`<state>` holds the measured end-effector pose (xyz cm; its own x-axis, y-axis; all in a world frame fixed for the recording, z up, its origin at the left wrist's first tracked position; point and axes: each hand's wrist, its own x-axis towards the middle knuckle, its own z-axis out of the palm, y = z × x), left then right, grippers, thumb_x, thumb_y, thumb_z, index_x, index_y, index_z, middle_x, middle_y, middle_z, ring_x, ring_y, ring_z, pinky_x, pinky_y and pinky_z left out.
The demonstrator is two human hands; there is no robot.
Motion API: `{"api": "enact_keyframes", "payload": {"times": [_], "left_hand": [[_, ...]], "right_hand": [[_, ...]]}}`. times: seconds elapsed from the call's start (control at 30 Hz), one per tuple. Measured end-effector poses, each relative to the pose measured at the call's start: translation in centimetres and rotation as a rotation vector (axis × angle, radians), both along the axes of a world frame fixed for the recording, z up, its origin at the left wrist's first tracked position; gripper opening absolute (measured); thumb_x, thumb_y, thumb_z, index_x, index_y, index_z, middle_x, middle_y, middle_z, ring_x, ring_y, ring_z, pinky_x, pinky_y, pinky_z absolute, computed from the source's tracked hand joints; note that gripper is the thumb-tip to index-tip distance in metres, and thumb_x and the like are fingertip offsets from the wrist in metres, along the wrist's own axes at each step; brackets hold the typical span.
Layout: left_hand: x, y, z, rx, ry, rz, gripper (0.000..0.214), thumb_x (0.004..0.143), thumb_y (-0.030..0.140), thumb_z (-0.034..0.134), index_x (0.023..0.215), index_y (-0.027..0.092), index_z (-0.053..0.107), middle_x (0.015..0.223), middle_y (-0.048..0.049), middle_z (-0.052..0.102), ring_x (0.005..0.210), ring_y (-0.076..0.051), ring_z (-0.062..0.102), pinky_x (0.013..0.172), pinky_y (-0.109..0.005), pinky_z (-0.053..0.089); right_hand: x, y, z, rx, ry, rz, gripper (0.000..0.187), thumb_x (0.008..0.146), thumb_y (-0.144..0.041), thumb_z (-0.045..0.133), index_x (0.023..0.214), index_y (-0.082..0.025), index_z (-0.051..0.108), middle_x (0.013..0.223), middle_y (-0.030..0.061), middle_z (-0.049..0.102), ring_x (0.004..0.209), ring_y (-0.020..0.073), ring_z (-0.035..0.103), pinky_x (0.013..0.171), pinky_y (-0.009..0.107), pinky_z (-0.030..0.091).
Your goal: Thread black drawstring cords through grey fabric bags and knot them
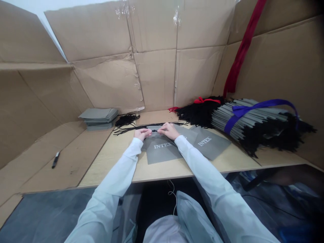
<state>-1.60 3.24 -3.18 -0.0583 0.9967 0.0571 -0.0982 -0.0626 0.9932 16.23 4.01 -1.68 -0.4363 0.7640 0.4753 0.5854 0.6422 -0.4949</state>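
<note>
My left hand (142, 134) and my right hand (168, 131) grip the top edge of a grey bag printed INTEX (162, 152), fingertips pointing toward each other. A thin black cord (152, 128) runs along that edge and stretches out to both sides. Another grey INTEX bag (209, 143) lies just right of my right hand, its corner overlapping the first bag. My sleeves hide the bag's lower sides.
A tied bundle of grey bags (249, 118) with a purple ribbon and black cords (198, 112) tied with red ribbon lie at right. Left are a flat grey stack (98, 116), loose cords (127, 119) and a marker (55, 159). Cardboard walls surround the wooden table (167, 170).
</note>
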Motion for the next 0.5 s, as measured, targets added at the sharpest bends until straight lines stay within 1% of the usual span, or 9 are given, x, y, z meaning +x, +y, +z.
{"api": "enact_keyframes", "payload": {"times": [0.07, 0.17, 0.27, 0.3, 0.33, 0.37, 0.4, 0.47, 0.5], "left_hand": [[0.12, -0.02, -0.02, 0.050, -0.054, -0.011, 0.029, 0.042, 0.025, 0.070, 0.063, 0.009, 0.058, 0.059, -0.0039, 0.060, 0.059, -0.014, 0.058, 0.073, -0.033, 0.045], [0.48, -0.24, -0.17, 0.117, -0.129, -0.093, 0.037, 0.042, 0.023, 0.070, 0.074, 0.010, 0.057, 0.068, -0.0033, 0.059, 0.063, -0.013, 0.058, 0.074, -0.032, 0.044], [0.73, -0.47, -0.50, 0.167, -0.067, -0.208, 0.066, 0.035, 0.014, 0.072, 0.098, 0.015, 0.051, 0.084, -0.0046, 0.058, 0.067, -0.013, 0.057, 0.072, -0.034, 0.045], [0.75, -0.48, -0.62, 0.179, -0.022, -0.238, 0.074, 0.033, 0.012, 0.073, 0.103, 0.017, 0.048, 0.089, -0.0053, 0.057, 0.068, -0.014, 0.057, 0.072, -0.035, 0.045], [0.75, -0.45, -0.72, 0.189, 0.029, -0.263, 0.076, 0.033, 0.012, 0.073, 0.104, 0.017, 0.047, 0.092, -0.0062, 0.056, 0.069, -0.014, 0.057, 0.073, -0.035, 0.044], [0.72, -0.39, -0.79, 0.197, 0.085, -0.281, 0.071, 0.034, 0.014, 0.073, 0.102, 0.016, 0.050, 0.092, -0.0068, 0.057, 0.070, -0.014, 0.057, 0.074, -0.036, 0.044], [0.67, -0.30, -0.82, 0.206, 0.140, -0.288, 0.063, 0.037, 0.017, 0.072, 0.097, 0.014, 0.053, 0.090, -0.0073, 0.058, 0.072, -0.015, 0.057, 0.075, -0.035, 0.043], [0.55, -0.12, -0.75, 0.241, 0.228, -0.260, 0.044, 0.041, 0.023, 0.071, 0.081, 0.010, 0.060, 0.082, -0.0072, 0.061, 0.074, -0.016, 0.056, 0.078, -0.034, 0.041], [0.50, -0.06, -0.66, 0.257, 0.255, -0.238, 0.038, 0.042, 0.025, 0.070, 0.075, 0.010, 0.061, 0.077, -0.0069, 0.062, 0.074, -0.017, 0.056, 0.077, -0.033, 0.041]], "right_hand": [[-0.20, -0.12, 0.04, 0.032, 0.040, 0.015, 0.023, 0.069, -0.038, 0.051, 0.068, -0.020, 0.065, 0.075, 0.0033, 0.059, 0.076, 0.0136, 0.047, 0.072, 0.026, 0.030], [-0.44, -0.31, 0.02, 0.036, 0.086, 0.001, 0.022, 0.069, -0.035, 0.052, 0.070, -0.017, 0.065, 0.076, 0.0037, 0.057, 0.067, 0.0106, 0.048, 0.065, 0.022, 0.033], [-0.58, -0.50, -0.14, -0.014, 0.085, 0.042, 0.022, 0.071, -0.031, 0.049, 0.072, -0.017, 0.065, 0.067, 0.0021, 0.059, 0.059, 0.0095, 0.048, 0.060, 0.021, 0.033], [-0.63, -0.56, -0.22, -0.023, 0.073, 0.068, 0.022, 0.071, -0.031, 0.048, 0.073, -0.017, 0.065, 0.065, 0.0018, 0.059, 0.059, 0.0096, 0.048, 0.060, 0.021, 0.032], [-0.69, -0.61, -0.30, -0.027, 0.060, 0.087, 0.022, 0.071, -0.030, 0.048, 0.073, -0.017, 0.065, 0.065, 0.0017, 0.060, 0.058, 0.0098, 0.048, 0.060, 0.021, 0.032], [-0.76, -0.66, -0.38, -0.027, 0.047, 0.097, 0.022, 0.071, -0.030, 0.047, 0.073, -0.017, 0.065, 0.065, 0.0020, 0.060, 0.058, 0.0099, 0.048, 0.060, 0.021, 0.032], [-0.84, -0.71, -0.46, -0.021, 0.036, 0.099, 0.022, 0.071, -0.029, 0.047, 0.073, -0.016, 0.064, 0.064, 0.0023, 0.060, 0.057, 0.0098, 0.048, 0.059, 0.021, 0.032], [-1.02, -0.79, -0.59, -0.006, 0.015, 0.097, 0.023, 0.071, -0.030, 0.046, 0.072, -0.014, 0.063, 0.062, 0.0024, 0.059, 0.054, 0.0091, 0.046, 0.056, 0.020, 0.031], [-1.09, -0.81, -0.63, 0.000, 0.007, 0.100, 0.024, 0.071, -0.030, 0.045, 0.071, -0.014, 0.063, 0.060, 0.0020, 0.058, 0.052, 0.0086, 0.044, 0.055, 0.020, 0.031]]}}
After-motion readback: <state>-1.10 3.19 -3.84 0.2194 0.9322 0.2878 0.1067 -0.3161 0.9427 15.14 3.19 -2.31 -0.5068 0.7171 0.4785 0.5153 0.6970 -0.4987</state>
